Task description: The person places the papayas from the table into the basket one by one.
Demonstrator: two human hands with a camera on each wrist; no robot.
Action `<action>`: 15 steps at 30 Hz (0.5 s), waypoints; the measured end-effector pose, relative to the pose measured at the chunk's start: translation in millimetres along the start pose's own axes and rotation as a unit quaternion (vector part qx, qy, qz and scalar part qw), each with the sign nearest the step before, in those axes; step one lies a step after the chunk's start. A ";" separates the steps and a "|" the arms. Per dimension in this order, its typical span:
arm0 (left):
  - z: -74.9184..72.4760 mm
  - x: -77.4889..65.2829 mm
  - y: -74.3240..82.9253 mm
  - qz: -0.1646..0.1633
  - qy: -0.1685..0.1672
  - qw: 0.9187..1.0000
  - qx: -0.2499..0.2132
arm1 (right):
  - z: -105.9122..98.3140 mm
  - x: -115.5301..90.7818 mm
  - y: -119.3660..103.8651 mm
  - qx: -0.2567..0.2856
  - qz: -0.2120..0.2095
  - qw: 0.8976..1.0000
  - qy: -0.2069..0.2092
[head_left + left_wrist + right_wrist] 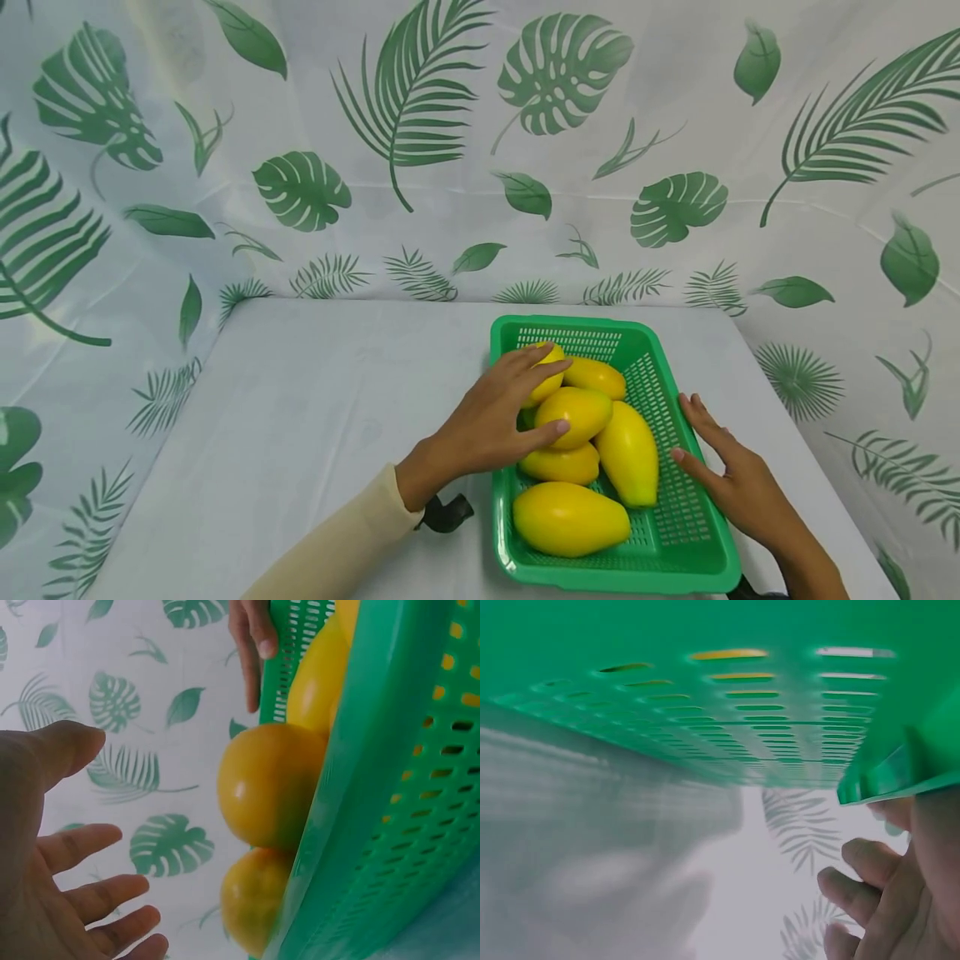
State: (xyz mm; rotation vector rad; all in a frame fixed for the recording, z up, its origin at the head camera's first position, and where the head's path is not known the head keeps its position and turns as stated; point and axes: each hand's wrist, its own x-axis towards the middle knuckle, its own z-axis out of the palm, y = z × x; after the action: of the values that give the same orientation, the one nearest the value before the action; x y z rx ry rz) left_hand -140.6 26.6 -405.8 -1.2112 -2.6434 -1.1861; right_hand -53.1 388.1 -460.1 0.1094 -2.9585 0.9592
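Several yellow mangoes (573,518) lie in a green plastic basket (615,581), some piled on others at its left side. My left hand (480,417) hovers over the basket's left rim with fingers spread above the upper mangoes. In the left wrist view, a gap separates that hand (37,900) from the nearest mango (270,787), and nothing is in its palm. My right hand (750,487) rests against the basket's right rim, fingers extended. From the right wrist, its fingers (862,892) show below the rim, beside the slotted wall.
The basket stands on a white-covered table (337,400), toward the right. A leaf-printed cloth (435,167) hangs behind and at both sides. Dark wrist straps (447,512) show near the hands.
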 end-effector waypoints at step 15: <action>-28.5 -20.3 -11.8 -0.033 0.024 0.992 0.123 | -30.3 -0.9 -2.2 -0.092 -0.064 0.992 0.049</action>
State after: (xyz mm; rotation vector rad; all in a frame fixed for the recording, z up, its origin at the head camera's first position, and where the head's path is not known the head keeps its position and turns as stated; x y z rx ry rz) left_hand -142.3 -9.6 -398.9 -1.0476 -2.7120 -0.8521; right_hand -51.8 404.2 -434.4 0.2359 -2.8914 0.6531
